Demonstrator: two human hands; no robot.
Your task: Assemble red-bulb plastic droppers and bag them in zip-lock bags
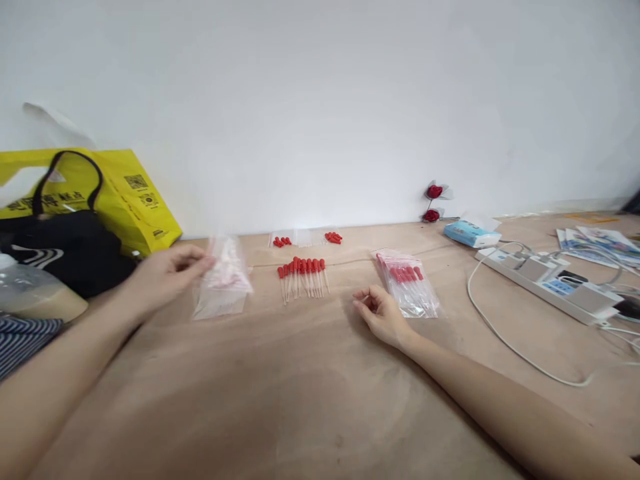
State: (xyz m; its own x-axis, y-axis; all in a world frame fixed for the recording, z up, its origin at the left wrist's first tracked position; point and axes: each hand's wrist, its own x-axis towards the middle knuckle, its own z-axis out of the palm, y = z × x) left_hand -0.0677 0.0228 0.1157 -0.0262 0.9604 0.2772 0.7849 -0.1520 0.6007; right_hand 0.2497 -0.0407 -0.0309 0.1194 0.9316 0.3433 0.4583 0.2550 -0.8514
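My left hand (173, 275) pinches the edge of a clear zip bag (231, 260) between thumb and fingers. The bag is blurred and looks raised over more clear bags (220, 305). My right hand (384, 317) rests on the table with loosely curled fingers, thumb and forefinger slightly apart, nothing between them. Just beyond it lies a stack of zip bags (417, 299) holding red-tipped sticks. Between my hands, several thin wooden sticks with red tips (302, 270) lie side by side in a row, tips toward the wall.
Small red pieces (333, 237) lie on clear bags (305, 237) by the wall. At left stand a yellow bag (135, 200), a black bag (80, 247) and a bottle (45, 293). At right are a tissue pack (470, 233), a corded power strip (545, 283) and red fabric roses (434, 192).
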